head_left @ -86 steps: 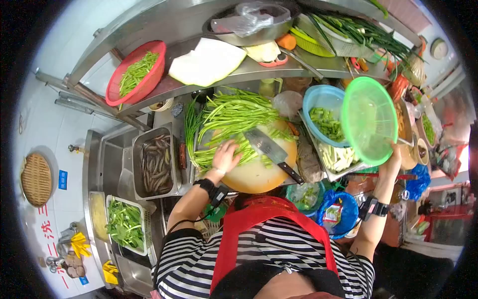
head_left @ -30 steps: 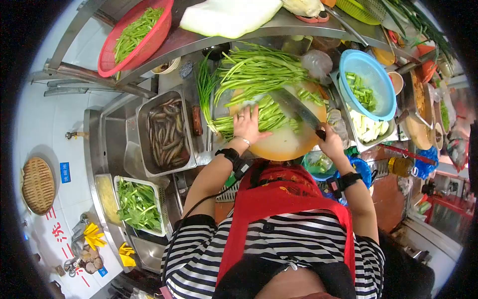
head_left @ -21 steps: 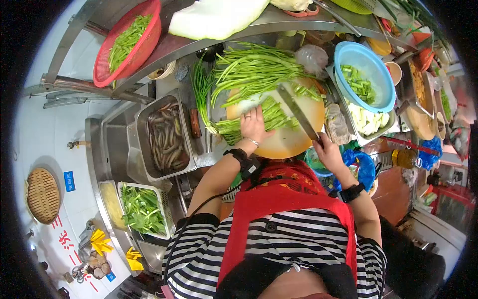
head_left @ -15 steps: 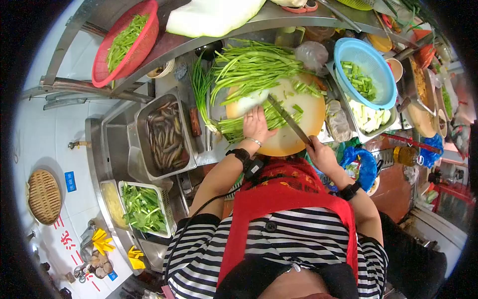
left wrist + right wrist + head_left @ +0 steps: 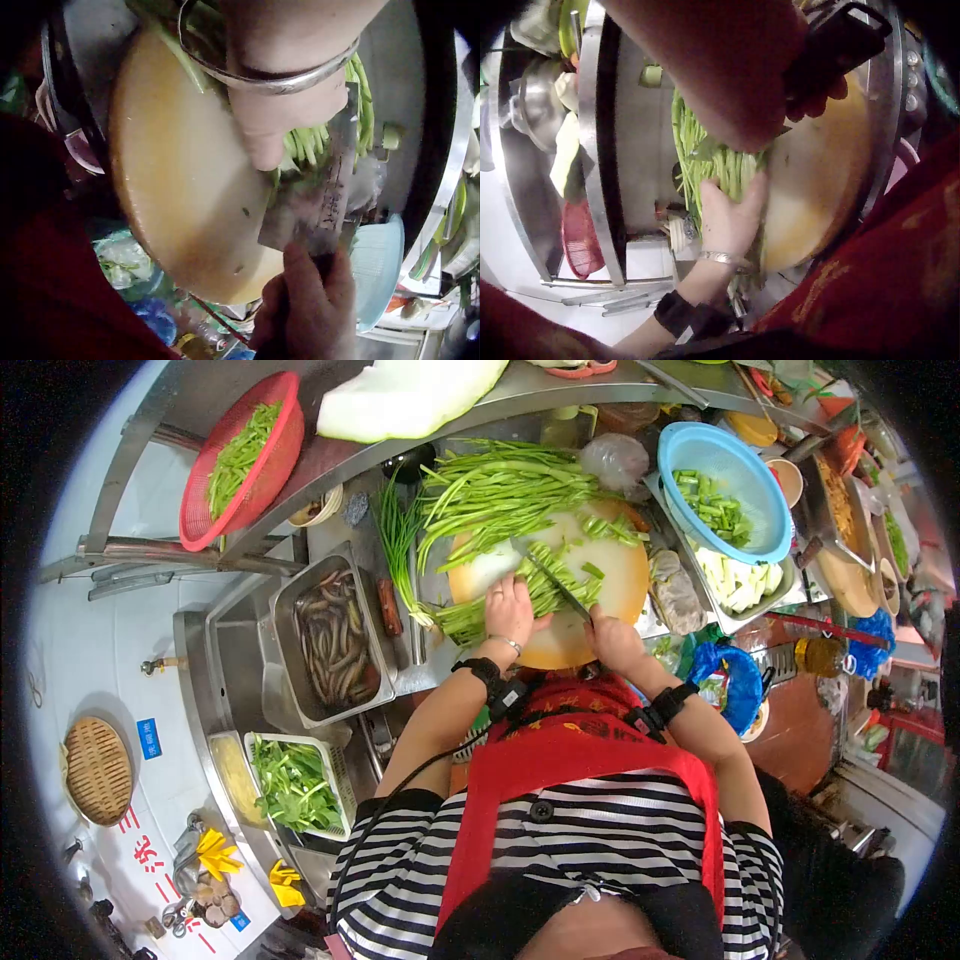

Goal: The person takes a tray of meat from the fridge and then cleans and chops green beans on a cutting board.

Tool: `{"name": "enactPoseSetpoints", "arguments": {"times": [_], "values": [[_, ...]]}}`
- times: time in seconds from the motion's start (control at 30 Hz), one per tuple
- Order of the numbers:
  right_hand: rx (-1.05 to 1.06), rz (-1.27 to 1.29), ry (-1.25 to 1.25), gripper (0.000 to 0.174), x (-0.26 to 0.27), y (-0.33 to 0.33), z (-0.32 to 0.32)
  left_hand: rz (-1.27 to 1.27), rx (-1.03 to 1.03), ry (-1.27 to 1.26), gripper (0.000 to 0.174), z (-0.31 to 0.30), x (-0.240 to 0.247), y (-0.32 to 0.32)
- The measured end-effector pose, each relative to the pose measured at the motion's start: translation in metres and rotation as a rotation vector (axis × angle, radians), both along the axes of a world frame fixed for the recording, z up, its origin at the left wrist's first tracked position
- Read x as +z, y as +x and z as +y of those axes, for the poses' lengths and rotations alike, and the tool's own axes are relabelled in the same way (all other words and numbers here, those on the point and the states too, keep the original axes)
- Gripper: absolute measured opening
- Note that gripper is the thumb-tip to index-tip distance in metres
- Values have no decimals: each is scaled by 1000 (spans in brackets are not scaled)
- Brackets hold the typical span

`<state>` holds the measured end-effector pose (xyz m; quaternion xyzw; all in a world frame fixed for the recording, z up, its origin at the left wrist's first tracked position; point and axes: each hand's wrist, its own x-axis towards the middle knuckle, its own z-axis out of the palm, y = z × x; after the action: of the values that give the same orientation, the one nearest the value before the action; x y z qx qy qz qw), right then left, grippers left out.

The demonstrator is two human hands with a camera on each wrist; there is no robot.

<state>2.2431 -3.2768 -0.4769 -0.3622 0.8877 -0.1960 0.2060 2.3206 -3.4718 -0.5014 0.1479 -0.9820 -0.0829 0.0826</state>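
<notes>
My left hand (image 5: 510, 612) holds a bundle of green vegetable stalks (image 5: 463, 622) down on the round cutting board (image 5: 625, 575), thumb on the near side in the left wrist view. The right hand (image 5: 615, 642) grips a cleaver (image 5: 334, 184) by its dark handle. Its blade crosses the bundle just right of the left fingers. Short cut pieces (image 5: 594, 571) lie on the blade's right side, and more cut stalks (image 5: 612, 531) sit at the board's far right. Behind the hands spreads a large pile of long uncut stalks (image 5: 500, 485).
A light blue basin (image 5: 770, 510) of cut greens stands on a metal tray of pale pieces (image 5: 738, 582) at right. At left, a steel pan (image 5: 335, 640) holds dark, slender, fish-like things. A metal shelf (image 5: 560, 395) overhangs the back, with a red basket (image 5: 285, 455).
The right hand has let go of a green basket, which is out of view, and taken up the cleaver from the board. The blade has moved left along the bundle, leaving short pieces.
</notes>
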Motion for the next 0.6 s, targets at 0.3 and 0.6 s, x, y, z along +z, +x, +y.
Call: {"name": "enactPoseSetpoints", "arguments": {"times": [0.3, 0.6], "values": [[-132, 42, -73, 23, 33, -10, 33, -85, 141, -44, 101, 16, 14, -25], [30, -65, -32, 22, 32, -1, 34, -140, 104, 12, 99, 10, 16, 6]]}}
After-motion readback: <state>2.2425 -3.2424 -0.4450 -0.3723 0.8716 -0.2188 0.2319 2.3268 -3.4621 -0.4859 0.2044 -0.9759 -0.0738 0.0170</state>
